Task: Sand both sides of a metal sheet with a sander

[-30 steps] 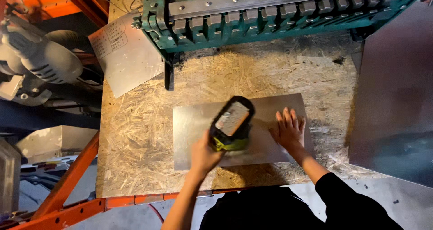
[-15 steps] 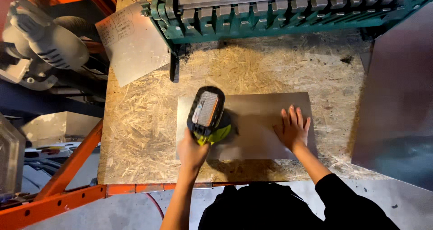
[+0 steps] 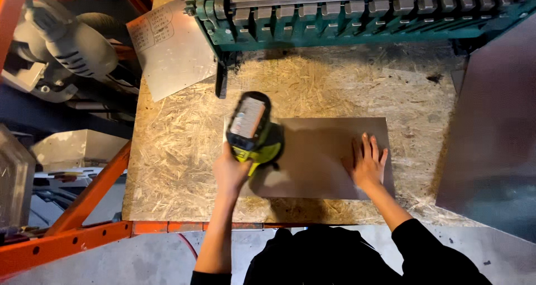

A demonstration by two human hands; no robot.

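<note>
- Left hand (image 3: 230, 170) was clenched around the handle of a yellow-green power tool (image 3: 252, 130), w/ its black battery pack facing up.
- The tool stood on the left edge of a flat metal sheet (image 3: 318, 159).
- Right hand (image 3: 367, 165) lay released, fingers spread flat, pressing on the sheet's right part.
- The sheet lay on the chipboard bench (image 3: 173, 151), near its front edge.
- Behind was a green bending machine (image 3: 357, 11); a smaller metal plate (image 3: 170, 48) lay at back left.
</note>
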